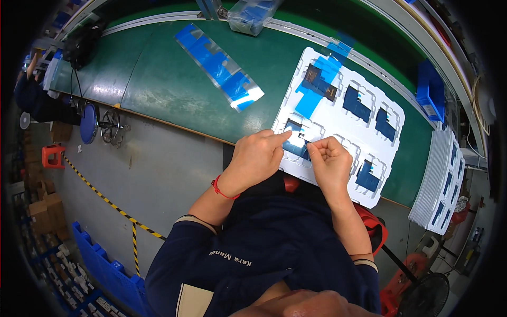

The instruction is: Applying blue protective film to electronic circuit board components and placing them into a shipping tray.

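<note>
Head view is showing the left hand (257, 157) pressing and the right hand (330, 161) pinching a small blue film piece (296, 142) on the white moulded plastic tray (338, 119) on the green tabletop (169, 79).

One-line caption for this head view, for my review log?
Both hands, left hand and right hand, pinch a small blue part over a white tray on a green belt.

Both forearms reach forward; left hand (257, 158) points its forefinger, right hand (331, 165) pinches its fingers together.
</note>
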`<action>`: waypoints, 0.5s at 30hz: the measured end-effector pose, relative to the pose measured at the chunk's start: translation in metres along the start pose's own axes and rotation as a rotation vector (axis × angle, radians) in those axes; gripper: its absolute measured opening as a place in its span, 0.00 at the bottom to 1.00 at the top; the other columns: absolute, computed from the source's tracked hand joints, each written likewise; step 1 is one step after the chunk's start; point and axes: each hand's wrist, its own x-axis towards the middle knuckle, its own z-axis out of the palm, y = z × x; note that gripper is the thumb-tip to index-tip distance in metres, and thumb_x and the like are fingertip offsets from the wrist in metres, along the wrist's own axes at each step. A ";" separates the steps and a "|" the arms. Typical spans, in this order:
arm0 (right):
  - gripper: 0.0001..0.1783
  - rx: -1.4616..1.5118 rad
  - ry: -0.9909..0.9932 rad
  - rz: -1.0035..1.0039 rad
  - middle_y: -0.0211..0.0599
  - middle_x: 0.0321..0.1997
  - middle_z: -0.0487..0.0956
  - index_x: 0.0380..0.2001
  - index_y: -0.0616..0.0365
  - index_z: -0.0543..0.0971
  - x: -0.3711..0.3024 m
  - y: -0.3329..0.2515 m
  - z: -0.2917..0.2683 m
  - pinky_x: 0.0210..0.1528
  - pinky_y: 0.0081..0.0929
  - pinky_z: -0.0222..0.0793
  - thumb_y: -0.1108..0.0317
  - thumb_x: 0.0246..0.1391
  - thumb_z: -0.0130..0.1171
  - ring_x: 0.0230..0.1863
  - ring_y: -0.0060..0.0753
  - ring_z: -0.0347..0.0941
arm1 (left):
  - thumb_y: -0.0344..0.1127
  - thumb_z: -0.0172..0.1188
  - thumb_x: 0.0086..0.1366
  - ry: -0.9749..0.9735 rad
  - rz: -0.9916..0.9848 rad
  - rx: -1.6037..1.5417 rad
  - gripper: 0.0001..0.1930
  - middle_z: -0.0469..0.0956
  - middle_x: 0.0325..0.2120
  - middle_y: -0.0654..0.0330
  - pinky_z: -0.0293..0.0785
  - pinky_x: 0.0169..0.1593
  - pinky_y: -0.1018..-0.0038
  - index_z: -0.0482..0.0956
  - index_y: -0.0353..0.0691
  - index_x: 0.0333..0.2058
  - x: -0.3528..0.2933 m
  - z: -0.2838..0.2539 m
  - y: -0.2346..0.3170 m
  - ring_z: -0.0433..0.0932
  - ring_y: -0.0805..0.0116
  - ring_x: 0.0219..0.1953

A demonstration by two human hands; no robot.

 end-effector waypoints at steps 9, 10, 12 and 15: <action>0.21 -0.367 0.110 -0.418 0.45 0.34 0.74 0.37 0.64 0.74 -0.010 -0.007 -0.004 0.21 0.22 0.66 0.75 0.38 0.69 0.21 0.30 0.73 | 0.24 0.55 0.55 0.055 0.003 -0.084 0.13 0.73 0.18 0.54 0.66 0.22 0.70 0.80 0.36 0.39 -0.001 0.003 -0.002 0.71 0.63 0.16; 0.25 -0.372 0.096 -0.409 0.44 0.37 0.73 0.40 0.64 0.73 -0.015 -0.005 -0.007 0.21 0.21 0.65 0.73 0.36 0.71 0.23 0.28 0.72 | 0.24 0.55 0.55 0.055 0.008 -0.085 0.13 0.73 0.18 0.54 0.66 0.22 0.70 0.80 0.36 0.39 -0.002 0.004 0.000 0.71 0.63 0.16; 0.28 -0.253 -0.032 -0.379 0.43 0.36 0.73 0.42 0.64 0.72 -0.031 -0.011 -0.017 0.21 0.20 0.65 0.72 0.36 0.72 0.23 0.26 0.71 | 0.23 0.56 0.57 0.212 -0.036 -0.234 0.11 0.73 0.18 0.57 0.63 0.20 0.75 0.79 0.33 0.40 -0.008 0.006 0.013 0.68 0.73 0.15; 0.33 0.149 -0.345 -0.211 0.36 0.31 0.74 0.45 0.63 0.71 -0.050 -0.016 -0.027 0.21 0.19 0.65 0.66 0.34 0.75 0.19 0.21 0.67 | 0.23 0.57 0.58 0.168 0.042 -0.524 0.11 0.74 0.20 0.61 0.64 0.21 0.80 0.79 0.32 0.41 -0.021 0.013 0.048 0.68 0.79 0.16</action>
